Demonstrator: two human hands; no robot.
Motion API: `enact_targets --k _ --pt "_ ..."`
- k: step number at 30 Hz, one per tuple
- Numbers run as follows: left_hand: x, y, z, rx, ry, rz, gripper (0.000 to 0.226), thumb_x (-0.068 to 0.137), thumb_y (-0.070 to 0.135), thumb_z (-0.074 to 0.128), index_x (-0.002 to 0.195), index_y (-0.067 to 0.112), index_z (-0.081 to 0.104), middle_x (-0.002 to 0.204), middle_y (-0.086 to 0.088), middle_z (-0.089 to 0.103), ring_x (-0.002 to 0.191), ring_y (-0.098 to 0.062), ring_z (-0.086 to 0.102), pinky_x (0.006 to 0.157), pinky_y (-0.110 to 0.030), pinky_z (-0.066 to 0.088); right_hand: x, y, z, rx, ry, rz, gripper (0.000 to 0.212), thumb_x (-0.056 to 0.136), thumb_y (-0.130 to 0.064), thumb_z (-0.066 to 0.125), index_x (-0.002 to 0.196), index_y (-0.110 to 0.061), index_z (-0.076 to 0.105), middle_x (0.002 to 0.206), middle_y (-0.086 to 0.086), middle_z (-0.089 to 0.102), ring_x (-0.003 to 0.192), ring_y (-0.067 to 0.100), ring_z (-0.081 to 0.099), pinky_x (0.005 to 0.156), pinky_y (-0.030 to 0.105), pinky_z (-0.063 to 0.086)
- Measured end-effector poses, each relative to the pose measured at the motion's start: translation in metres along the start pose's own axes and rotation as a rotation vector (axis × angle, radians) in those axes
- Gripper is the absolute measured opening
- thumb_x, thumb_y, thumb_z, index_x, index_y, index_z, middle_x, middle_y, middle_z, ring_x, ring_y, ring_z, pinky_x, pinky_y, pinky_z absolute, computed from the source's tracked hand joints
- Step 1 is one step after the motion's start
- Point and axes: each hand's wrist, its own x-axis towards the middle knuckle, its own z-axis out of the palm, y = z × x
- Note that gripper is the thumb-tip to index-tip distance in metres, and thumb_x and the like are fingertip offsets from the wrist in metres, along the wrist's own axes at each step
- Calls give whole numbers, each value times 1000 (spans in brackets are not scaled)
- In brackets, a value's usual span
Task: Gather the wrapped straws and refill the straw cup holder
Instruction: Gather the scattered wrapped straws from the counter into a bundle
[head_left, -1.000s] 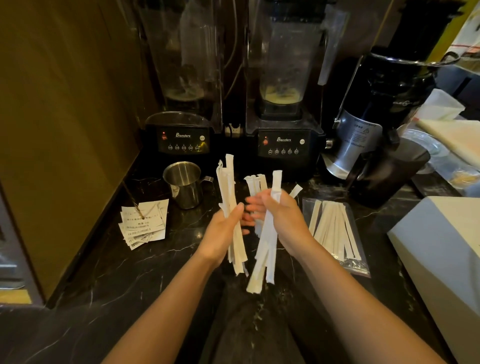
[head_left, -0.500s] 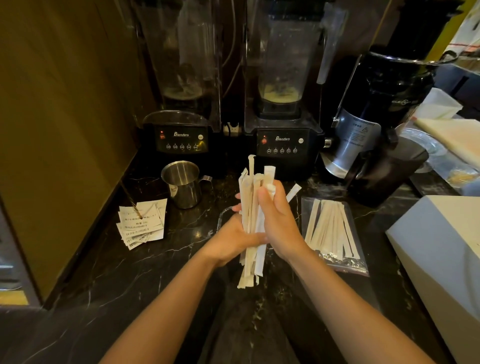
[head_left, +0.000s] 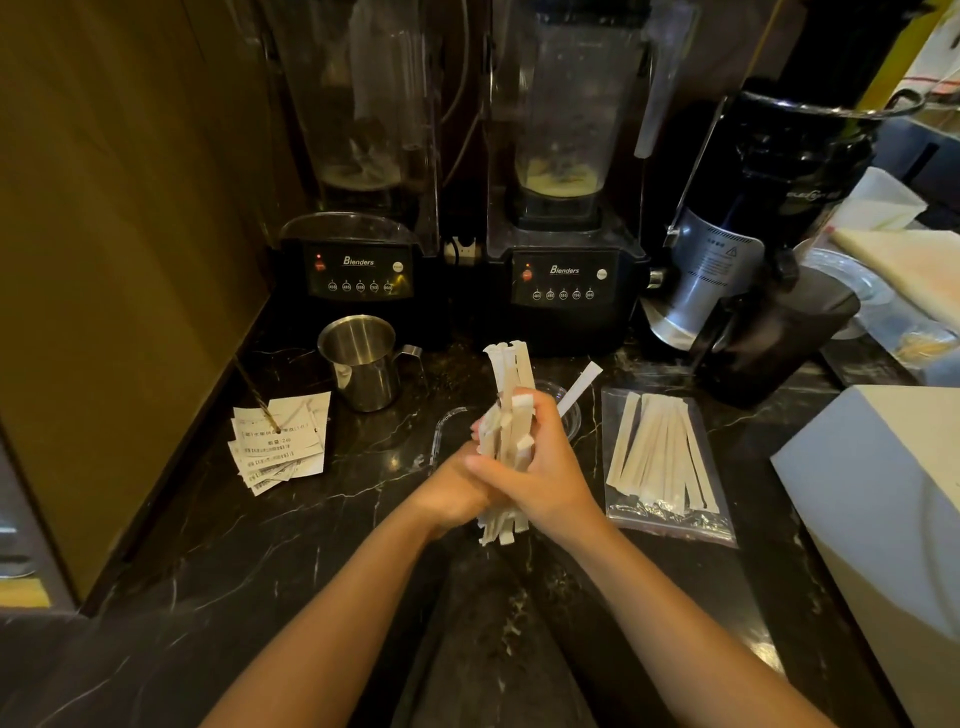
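Head view: both hands, left (head_left: 457, 493) and right (head_left: 540, 467), clasped round upright straws (head_left: 506, 410); tap ends level on counter (head_left: 311, 545), then load cup (head_left: 563, 410) behind.

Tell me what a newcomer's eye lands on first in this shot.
First, the pale bundle of wrapped straws clasped upright between the left hand and right hand at centre, bright against the black marble counter. Next, the plastic bag of straws lying flat to the right, then the steel pitcher and two blenders behind.
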Motion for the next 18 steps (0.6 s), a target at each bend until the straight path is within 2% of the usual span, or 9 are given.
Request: enact_targets --k 3,5,6,8,10,13,15,18 --pt "1 -8 2 46 -21 -39 27 83 -7 55 91 18 57 83 6 58 73 2 62 67 -11 52 -1 8 2 -24 -15 -2 63 73 -4 74 112 -36 36 105 -8 59 94 -11 57 84 3 41" --pt "2 -12 3 72 -21 -62 23 82 -9 56 97 8 57 83 4 58 70 6 63 68 -14 53 -2 11 3 -24 -14 -3 66 72 0 74 114 -33 35 105 -13 56 94 -21 52 82 -4 36" --pt "2 -13 4 65 -17 -64 24 82 -9 56 97 9 56 82 5 58 68 9 63 67 -13 53 -2 13 4 -14 -4 0 68 71 2 74 117 -29 35 105 -14 56 94 -22 51 81 -5 35" --pt "2 -13 5 36 -14 -54 30 81 -10 57 95 16 54 83 8 57 68 15 61 66 -7 51 -2 19 5 13 26 22 69 69 2 75 120 -25 37 104 -11 58 92 -18 55 79 -4 38" --pt "3 -15 6 30 -11 -48 35 80 -9 58 99 21 52 88 12 57 75 16 60 70 -4 48 -2 24 6 29 46 53 66 69 0 76 118 -26 40 102 -7 60 92 -7 59 78 -2 42" --pt "5 -19 5 59 5 -53 33 83 -7 56 103 18 53 92 12 58 86 7 59 77 -8 50 -1 25 7 18 28 81 43 76 -3 71 108 -21 49 94 -7 57 90 2 56 72 -1 44" --pt "6 -18 2 88 22 -57 29 83 -7 54 101 16 55 88 11 59 86 2 57 75 -9 51 2 21 6 8 7 82 28 81 -8 67 103 -18 52 89 -6 57 86 3 56 68 0 45" --pt "6 -13 -3 83 44 -41 28 82 -7 57 96 17 57 85 9 61 79 2 60 71 -9 52 5 15 3 37 5 56 26 82 -9 66 101 -19 53 89 -7 59 87 3 57 69 2 47"
